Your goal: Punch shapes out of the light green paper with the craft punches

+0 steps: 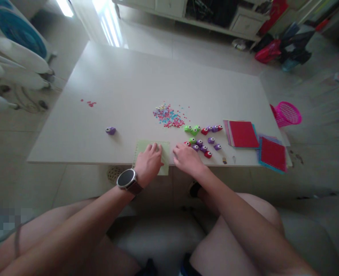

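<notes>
A pale green square sheet (140, 146) with a row of holes along its left side lies at the table's front edge and sticks out over it. My left hand (149, 160), with a watch on the wrist, rests on this sheet with its fingers stretched out and the thumb apart. Just off the sheet's right edge is my right hand (186, 156), its fingers curled down to the tabletop. Whatever they hold, if anything, is hidden. Beside that hand stand several small purple, red and green eyed figures (203, 148). One purple eyed figure (110, 131) stands alone at the left.
A heap of tiny coloured pieces (167, 116) lies mid-table, and a few pink pieces (91, 104) lie farther left. Stacks of coloured square sheets (244, 134) are at the right. A pink basket (288, 113) stands beyond the white table's (123, 80) right edge.
</notes>
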`<state>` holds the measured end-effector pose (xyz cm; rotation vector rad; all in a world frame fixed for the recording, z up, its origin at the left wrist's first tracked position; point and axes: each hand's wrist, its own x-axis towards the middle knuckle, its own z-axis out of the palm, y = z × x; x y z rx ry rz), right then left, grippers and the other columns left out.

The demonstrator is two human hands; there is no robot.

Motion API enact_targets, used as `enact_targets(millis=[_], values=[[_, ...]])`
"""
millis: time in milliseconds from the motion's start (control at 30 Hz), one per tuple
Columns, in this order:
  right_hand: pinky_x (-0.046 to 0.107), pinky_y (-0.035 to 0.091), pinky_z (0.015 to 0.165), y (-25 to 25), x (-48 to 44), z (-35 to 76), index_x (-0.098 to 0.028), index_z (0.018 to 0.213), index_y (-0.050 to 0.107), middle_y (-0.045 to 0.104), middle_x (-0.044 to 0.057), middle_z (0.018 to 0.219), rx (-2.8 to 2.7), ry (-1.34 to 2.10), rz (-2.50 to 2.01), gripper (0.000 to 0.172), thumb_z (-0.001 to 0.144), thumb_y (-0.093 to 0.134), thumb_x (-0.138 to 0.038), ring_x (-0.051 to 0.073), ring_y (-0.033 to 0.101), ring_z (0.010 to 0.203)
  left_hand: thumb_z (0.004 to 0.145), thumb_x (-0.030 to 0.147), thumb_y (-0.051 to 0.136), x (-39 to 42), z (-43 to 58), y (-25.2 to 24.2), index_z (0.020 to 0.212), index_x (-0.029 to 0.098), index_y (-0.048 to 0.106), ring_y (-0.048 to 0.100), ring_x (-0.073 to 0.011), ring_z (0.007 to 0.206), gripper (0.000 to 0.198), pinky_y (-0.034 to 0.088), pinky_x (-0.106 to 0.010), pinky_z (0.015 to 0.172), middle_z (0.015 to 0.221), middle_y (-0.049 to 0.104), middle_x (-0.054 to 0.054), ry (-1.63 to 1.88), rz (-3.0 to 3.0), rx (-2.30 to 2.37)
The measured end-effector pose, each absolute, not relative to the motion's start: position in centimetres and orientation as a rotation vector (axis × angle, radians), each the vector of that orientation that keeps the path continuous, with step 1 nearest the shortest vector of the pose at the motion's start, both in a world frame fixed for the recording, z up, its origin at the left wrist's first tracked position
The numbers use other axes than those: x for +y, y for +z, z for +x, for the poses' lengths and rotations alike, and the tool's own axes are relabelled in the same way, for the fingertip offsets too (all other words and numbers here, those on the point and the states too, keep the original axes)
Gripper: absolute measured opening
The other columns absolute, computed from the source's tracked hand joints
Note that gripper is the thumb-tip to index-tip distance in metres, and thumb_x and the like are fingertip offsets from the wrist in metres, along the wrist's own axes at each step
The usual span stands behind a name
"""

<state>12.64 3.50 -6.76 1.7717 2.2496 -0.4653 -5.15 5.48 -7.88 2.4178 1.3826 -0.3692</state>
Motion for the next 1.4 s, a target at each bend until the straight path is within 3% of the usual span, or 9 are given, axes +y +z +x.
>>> enact_targets(millis=[167, 500, 1400], values=[[0.037, 0.055, 0.097, -7.0, 3.1, 12.3, -0.014, 0.120, 0.073, 0.068, 0.013, 0.123, 2.269, -0.455, 1.749, 0.026, 0.104, 0.054, -0.022, 0.029, 0.064, 0.119, 0.096, 0.036, 0.081, 5.4, -4.8, -8.2, 0.162, 0.014, 0.041, 0.053, -0.0344, 0.140, 0.080, 0.064, -0.041, 0.089, 0.153, 0.055, -0.022, -0.404, 2.420, 1.409], [0.041, 0.057, 0.091, -7.4, 2.7, 12.2, -0.015, 0.118, 0.072, 0.067, 0.014, 0.122, 2.310, -0.435, 1.737, 0.024, 0.102, 0.054, -0.021, 0.031, 0.063, 0.116, 0.095, 0.037, 0.083, 5.6, -4.6, -7.9, 0.159, 0.014, 0.044, 0.054, -0.0349, 0.134, 0.078, 0.062, -0.038, 0.084, 0.147, 0.058, -0.022, -0.423, 2.444, 1.388], [0.044, 0.057, 0.095, -7.6, 2.4, 11.6, -0.014, 0.121, 0.070, 0.066, 0.017, 0.122, 2.335, -0.413, 1.722, 0.025, 0.101, 0.056, -0.019, 0.034, 0.062, 0.117, 0.097, 0.041, 0.079, 5.5, -4.4, -8.1, 0.157, 0.012, 0.047, 0.054, -0.0353, 0.133, 0.074, 0.062, -0.038, 0.082, 0.148, 0.057, -0.024, -0.396, 2.444, 1.406]])
